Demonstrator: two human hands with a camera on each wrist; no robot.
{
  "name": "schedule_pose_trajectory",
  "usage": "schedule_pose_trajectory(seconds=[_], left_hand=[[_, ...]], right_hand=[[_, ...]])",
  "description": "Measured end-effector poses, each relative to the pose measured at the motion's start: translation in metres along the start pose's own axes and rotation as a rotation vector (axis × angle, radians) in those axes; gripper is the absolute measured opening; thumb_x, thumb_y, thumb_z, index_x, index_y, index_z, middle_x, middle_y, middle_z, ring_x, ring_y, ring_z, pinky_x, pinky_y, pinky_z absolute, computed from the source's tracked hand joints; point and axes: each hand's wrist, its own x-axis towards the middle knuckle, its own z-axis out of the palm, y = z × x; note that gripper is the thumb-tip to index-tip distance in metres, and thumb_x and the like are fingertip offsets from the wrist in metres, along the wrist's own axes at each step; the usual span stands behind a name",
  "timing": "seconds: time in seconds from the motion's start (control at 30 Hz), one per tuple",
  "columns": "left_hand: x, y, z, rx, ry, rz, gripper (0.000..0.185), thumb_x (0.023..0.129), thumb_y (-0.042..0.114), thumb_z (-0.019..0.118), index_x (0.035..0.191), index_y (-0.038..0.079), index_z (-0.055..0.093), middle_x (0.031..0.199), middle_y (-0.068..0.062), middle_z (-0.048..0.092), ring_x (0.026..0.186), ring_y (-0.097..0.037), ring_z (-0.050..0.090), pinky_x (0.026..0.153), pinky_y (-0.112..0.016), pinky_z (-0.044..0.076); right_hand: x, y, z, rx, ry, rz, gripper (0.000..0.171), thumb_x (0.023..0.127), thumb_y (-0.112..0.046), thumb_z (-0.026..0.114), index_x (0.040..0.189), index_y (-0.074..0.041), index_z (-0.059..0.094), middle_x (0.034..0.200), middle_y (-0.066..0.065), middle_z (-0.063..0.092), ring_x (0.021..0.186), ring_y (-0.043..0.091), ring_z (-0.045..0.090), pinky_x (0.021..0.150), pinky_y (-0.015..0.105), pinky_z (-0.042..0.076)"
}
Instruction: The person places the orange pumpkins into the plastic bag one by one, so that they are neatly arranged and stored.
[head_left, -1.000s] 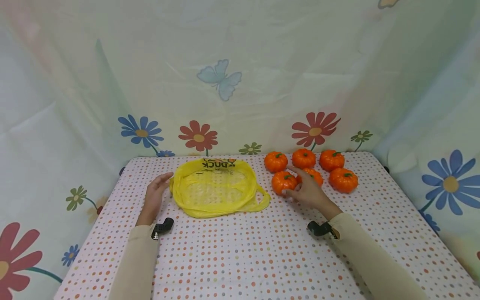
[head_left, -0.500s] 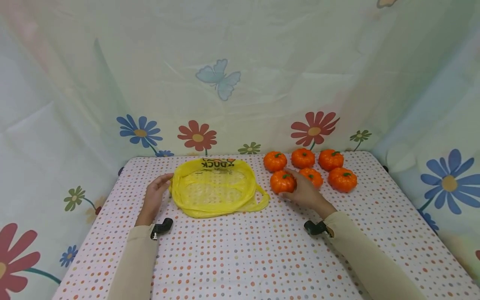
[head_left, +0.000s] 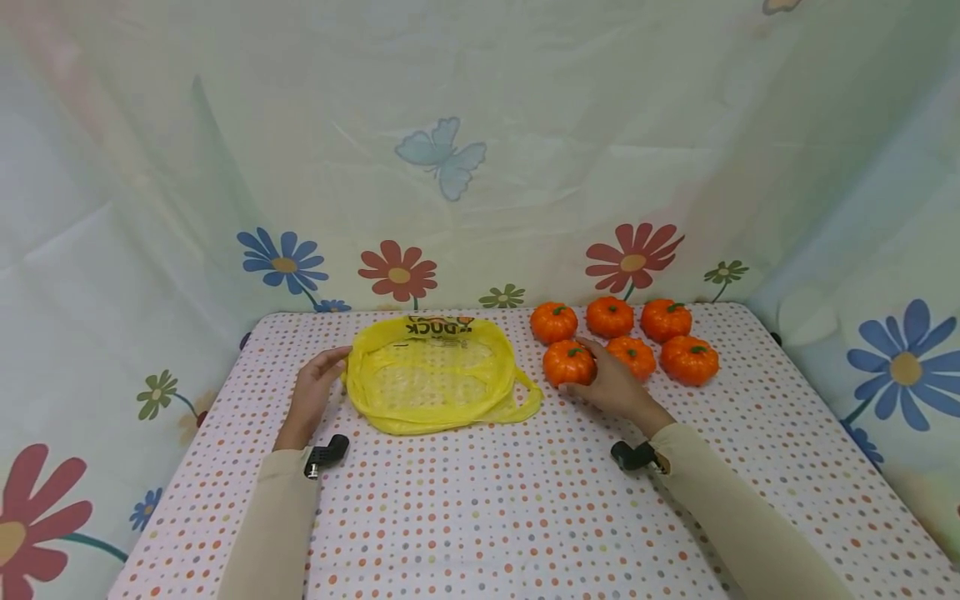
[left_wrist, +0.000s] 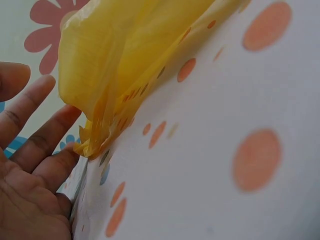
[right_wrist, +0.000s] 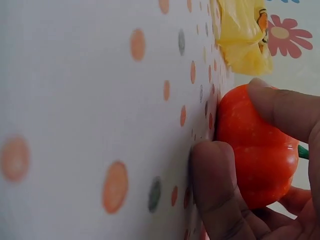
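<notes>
The right hand (head_left: 611, 385) is wrapping its grip around one pumpkin (head_left: 567, 363). The thumb and fingers are curling round the sides, so the pumpkin is sitting snug in the hand. It is still sitting on the worktop (head_left: 525, 517), at the front left of the bunch and closest to the bag (head_left: 435, 375). Five more pumpkins (head_left: 660, 342) are waiting just behind and beside it, near the far edge.

The left hand (head_left: 315, 396) is resting at the left rim of the yellow bag. Its fingers are lying straight and loose, with the tips touching the plastic, and it is not holding anything. The bag is lying flat with its mouth spread wide, maybe so that things can go in easily.

The head view is showing the whole worktop, both hands and all six pumpkins, but the right hand is hiding part of its pumpkin there. The right wrist view is showing the thumb (right_wrist: 215, 190) pressing low on the pumpkin, next to the spotted cloth. The left wrist view is showing the bag's rim bunching up beside the fingers (left_wrist: 37, 135). It is too close to tell if they are pushing on it or only touching.
</notes>
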Motion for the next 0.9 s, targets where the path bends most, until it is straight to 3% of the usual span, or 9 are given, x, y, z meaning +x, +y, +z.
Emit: schedule_pose_trajectory(seconds=[0.47,0.63,0.77,0.9], left_hand=[[0.004,-0.003,0.0,0.006,-0.001,-0.007,0.037,0.103,0.021,0.046,0.138,0.011,0.054,0.147,-0.009,0.05,0.142,-0.025,0.039,0.121,-0.047,0.028],[0.003,-0.002,0.0,0.006,-0.006,-0.01,0.038,0.104,0.023,0.046,0.139,0.01,0.053,0.148,-0.01,0.049,0.143,-0.025,0.038,0.121,-0.047,0.029],[0.003,-0.002,0.0,0.005,-0.004,-0.012,0.038,0.104,0.023,0.046,0.139,0.01,0.054,0.148,-0.01,0.049,0.142,-0.025,0.039,0.12,-0.047,0.029],[0.003,-0.002,0.0,-0.002,-0.005,-0.008,0.037,0.103,0.022,0.047,0.137,0.01,0.055,0.146,-0.009,0.051,0.141,-0.025,0.04,0.12,-0.046,0.03]], right_hand=[[-0.001,-0.013,-0.006,0.058,0.037,-0.058,0.103,0.082,-0.042,0.077,0.157,-0.01,0.014,0.158,0.024,0.027,0.138,0.046,0.037,0.111,0.066,0.033],[-0.001,-0.027,-0.011,0.097,0.043,-0.057,0.105,0.081,-0.044,0.078,0.158,-0.013,0.014,0.156,0.024,0.031,0.132,0.046,0.043,0.106,0.063,0.042],[-0.001,-0.039,-0.01,0.124,0.068,-0.145,0.098,0.081,-0.042,0.079,0.158,-0.02,0.021,0.154,0.022,0.037,0.127,0.043,0.05,0.097,0.054,0.052],[0.001,-0.053,-0.004,0.238,0.063,-0.26,0.092,0.081,-0.036,0.079,0.156,-0.022,0.028,0.153,0.018,0.039,0.124,0.04,0.053,0.09,0.047,0.058]])
